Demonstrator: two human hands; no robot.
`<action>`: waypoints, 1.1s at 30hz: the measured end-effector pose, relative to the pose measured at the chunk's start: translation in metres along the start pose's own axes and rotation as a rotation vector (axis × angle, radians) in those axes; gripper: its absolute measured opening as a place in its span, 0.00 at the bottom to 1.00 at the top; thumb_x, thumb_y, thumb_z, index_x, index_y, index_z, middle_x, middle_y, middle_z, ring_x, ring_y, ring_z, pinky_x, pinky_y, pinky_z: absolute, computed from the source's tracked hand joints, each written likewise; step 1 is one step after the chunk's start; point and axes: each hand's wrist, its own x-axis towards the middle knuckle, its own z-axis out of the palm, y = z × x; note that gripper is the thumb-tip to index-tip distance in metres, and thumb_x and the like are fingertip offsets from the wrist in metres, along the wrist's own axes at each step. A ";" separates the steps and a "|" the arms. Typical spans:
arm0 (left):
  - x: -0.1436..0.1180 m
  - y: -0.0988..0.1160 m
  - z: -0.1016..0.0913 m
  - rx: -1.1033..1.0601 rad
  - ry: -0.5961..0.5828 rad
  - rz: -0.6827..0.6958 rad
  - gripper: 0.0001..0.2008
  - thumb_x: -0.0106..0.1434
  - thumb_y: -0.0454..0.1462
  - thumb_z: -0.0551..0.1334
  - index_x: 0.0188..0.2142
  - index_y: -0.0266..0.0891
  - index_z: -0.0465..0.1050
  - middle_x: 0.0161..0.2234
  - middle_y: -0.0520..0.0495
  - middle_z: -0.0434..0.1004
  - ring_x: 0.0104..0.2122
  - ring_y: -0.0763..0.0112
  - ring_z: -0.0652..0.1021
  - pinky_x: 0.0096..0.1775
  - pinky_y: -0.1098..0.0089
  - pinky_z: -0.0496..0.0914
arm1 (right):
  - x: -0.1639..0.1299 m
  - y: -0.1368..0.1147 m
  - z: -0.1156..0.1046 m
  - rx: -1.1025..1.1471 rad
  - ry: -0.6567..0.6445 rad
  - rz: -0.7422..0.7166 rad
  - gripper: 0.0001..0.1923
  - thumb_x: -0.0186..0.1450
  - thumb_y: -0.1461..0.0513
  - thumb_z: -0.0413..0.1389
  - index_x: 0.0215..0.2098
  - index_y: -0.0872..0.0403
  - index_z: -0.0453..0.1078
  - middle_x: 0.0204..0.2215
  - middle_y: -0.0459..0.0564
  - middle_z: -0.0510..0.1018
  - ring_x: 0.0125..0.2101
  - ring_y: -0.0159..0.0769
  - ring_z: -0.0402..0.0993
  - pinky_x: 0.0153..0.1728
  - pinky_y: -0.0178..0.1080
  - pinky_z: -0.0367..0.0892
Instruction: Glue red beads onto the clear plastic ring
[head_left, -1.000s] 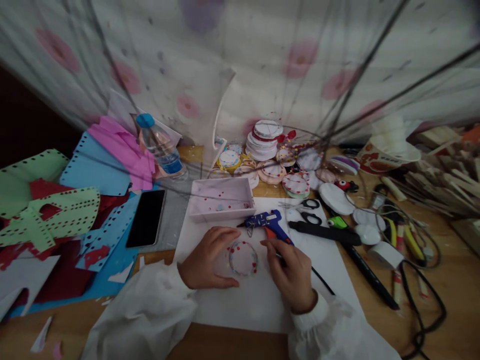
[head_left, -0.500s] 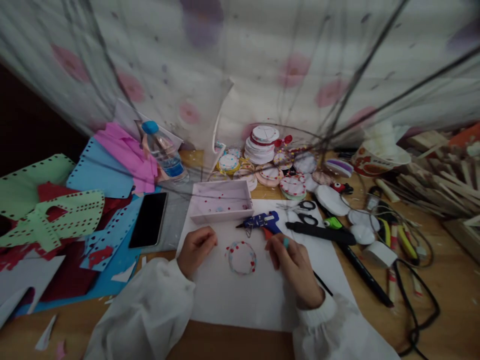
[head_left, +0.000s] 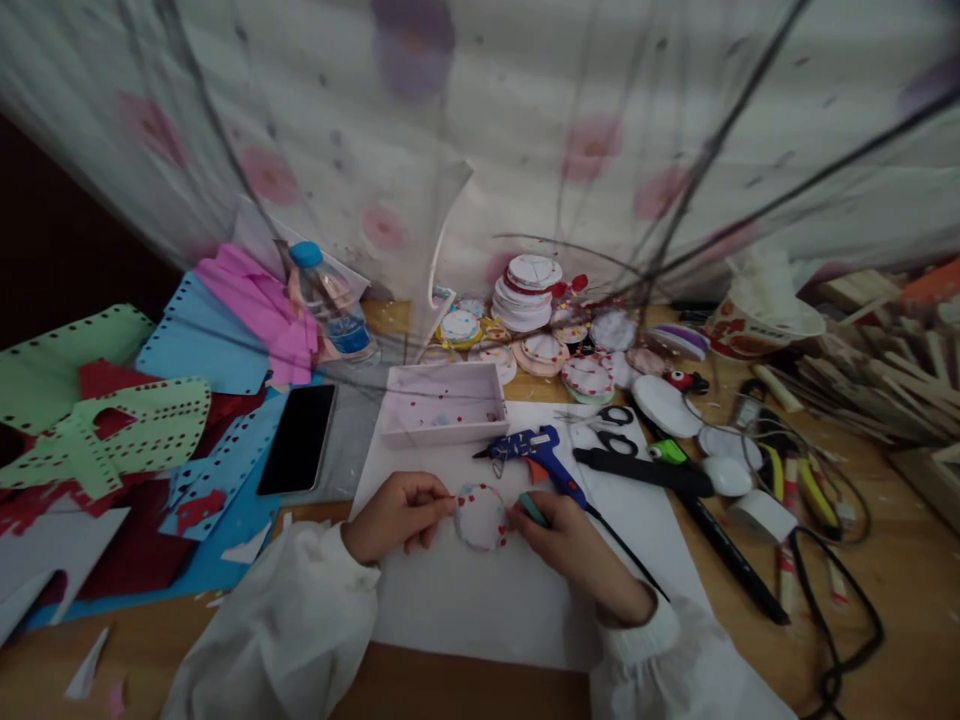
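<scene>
A small round ring [head_left: 481, 548] with red dots and a pale blue outline lies on the white paper [head_left: 480, 620]. From the left, my left hand [head_left: 397, 515] pinches its edge between thumb and finger. My right hand [head_left: 559, 545] is closed around a small teal tool [head_left: 533, 509], whose kind I cannot make out. The fingertips of that hand are at the ring's right edge; whether they grip it is hard to see. Just beyond lies a blue glue gun [head_left: 544, 460], its nozzle pointing left.
Behind the glue gun stands a shallow pale box [head_left: 442, 435]. Scissors [head_left: 616, 443] and a black marker [head_left: 645, 470] lie to the right, near cables and wooden sticks [head_left: 862, 390]. Leftward are a phone [head_left: 297, 440], a water bottle [head_left: 334, 310] and coloured sheets [head_left: 202, 340]. Decorated discs [head_left: 540, 352] are piled behind.
Both hands have moved in to the ring from either side. My left hand now pinches its edge; my right hand has come left and down, away from the glue gun handle.
</scene>
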 end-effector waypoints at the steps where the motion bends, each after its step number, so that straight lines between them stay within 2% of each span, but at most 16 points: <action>1: 0.000 0.000 -0.001 -0.025 0.005 -0.007 0.14 0.59 0.45 0.61 0.29 0.35 0.70 0.13 0.57 0.66 0.11 0.82 0.60 0.13 0.79 0.52 | 0.001 0.000 0.001 0.023 -0.006 -0.004 0.16 0.61 0.56 0.50 0.19 0.53 0.53 0.17 0.39 0.54 0.20 0.27 0.50 0.19 0.32 0.49; 9: 0.000 0.002 0.000 -0.170 0.037 -0.047 0.13 0.57 0.44 0.63 0.26 0.35 0.70 0.12 0.58 0.64 0.10 0.84 0.58 0.13 0.80 0.49 | 0.000 -0.009 0.006 0.084 0.000 -0.032 0.16 0.59 0.55 0.49 0.19 0.52 0.52 0.18 0.40 0.53 0.21 0.27 0.50 0.20 0.32 0.48; 20: 0.000 0.004 0.002 -0.153 0.012 -0.050 0.14 0.55 0.45 0.64 0.27 0.34 0.71 0.12 0.57 0.65 0.10 0.84 0.59 0.14 0.79 0.49 | -0.002 -0.009 0.009 0.096 -0.014 -0.027 0.17 0.60 0.55 0.50 0.19 0.52 0.51 0.18 0.40 0.52 0.21 0.27 0.49 0.19 0.32 0.48; 28: -0.001 0.005 0.003 -0.124 0.000 -0.060 0.15 0.55 0.45 0.63 0.27 0.34 0.71 0.12 0.57 0.66 0.11 0.84 0.60 0.14 0.79 0.51 | -0.002 -0.006 0.011 0.096 -0.037 -0.033 0.16 0.62 0.54 0.49 0.20 0.54 0.58 0.19 0.41 0.55 0.21 0.28 0.51 0.20 0.32 0.49; 33: 0.000 0.005 0.004 -0.123 0.001 -0.065 0.15 0.55 0.46 0.64 0.27 0.34 0.72 0.13 0.57 0.66 0.11 0.83 0.60 0.14 0.79 0.51 | -0.002 -0.007 0.012 0.101 -0.026 -0.039 0.17 0.62 0.54 0.49 0.20 0.54 0.57 0.19 0.41 0.56 0.21 0.27 0.51 0.20 0.32 0.48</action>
